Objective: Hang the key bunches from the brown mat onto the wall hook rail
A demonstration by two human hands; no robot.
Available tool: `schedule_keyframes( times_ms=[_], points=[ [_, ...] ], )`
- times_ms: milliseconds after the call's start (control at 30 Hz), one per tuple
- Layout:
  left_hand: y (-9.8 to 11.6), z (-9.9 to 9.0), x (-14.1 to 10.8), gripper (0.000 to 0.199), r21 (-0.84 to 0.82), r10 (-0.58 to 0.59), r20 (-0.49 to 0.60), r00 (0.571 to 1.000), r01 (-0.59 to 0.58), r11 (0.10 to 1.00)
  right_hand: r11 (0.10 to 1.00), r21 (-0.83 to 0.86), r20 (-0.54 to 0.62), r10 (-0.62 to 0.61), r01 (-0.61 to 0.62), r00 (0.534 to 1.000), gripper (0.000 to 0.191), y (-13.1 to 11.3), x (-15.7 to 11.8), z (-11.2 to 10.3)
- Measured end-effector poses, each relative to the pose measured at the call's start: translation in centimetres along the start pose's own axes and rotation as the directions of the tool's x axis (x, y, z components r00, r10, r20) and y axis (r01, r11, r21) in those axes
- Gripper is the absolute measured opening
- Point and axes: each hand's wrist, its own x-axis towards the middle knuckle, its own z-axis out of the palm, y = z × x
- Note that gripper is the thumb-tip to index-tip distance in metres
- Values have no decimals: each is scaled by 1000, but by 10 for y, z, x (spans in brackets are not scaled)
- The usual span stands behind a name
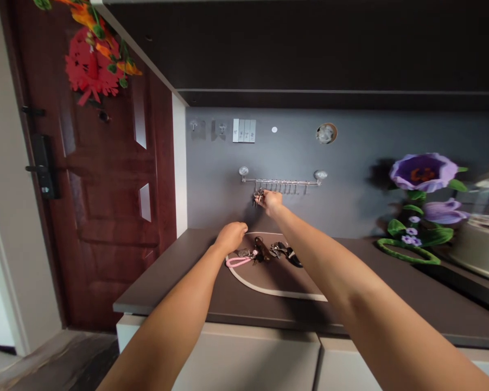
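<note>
My right hand reaches up to the hook rail on the wall. Pinched in its fingertips is a bunch of keys, just under the leftmost hooks; whether it touches one I cannot tell. The metal hook rail has a row of small hooks below its bar. My left hand hovers by the left rim of a tray with a pale edge, its fingers curled together and their inside hidden. Inside the tray lie a pink strap, a brown key holder and more keys.
Purple artificial flowers and a domed glass container stand at the right of the countertop. A dark cabinet overhangs from above. Wall switches and clear hooks are above the rail. A brown door is at left.
</note>
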Motion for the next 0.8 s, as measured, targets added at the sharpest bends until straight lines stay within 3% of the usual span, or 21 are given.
schedule_keyframes(
  times_ms=[567, 800],
  points=[
    [-4, -3, -1, 22, 144, -4, 68, 998, -6, 990, 997, -67, 55, 27, -23, 998, 13, 14, -5, -13],
    [-9, -1, 0, 21, 133, 27, 91, 996, -39, 990, 993, -122, 144, 24, -6, 989, 14, 16, -6, -22]
  ],
)
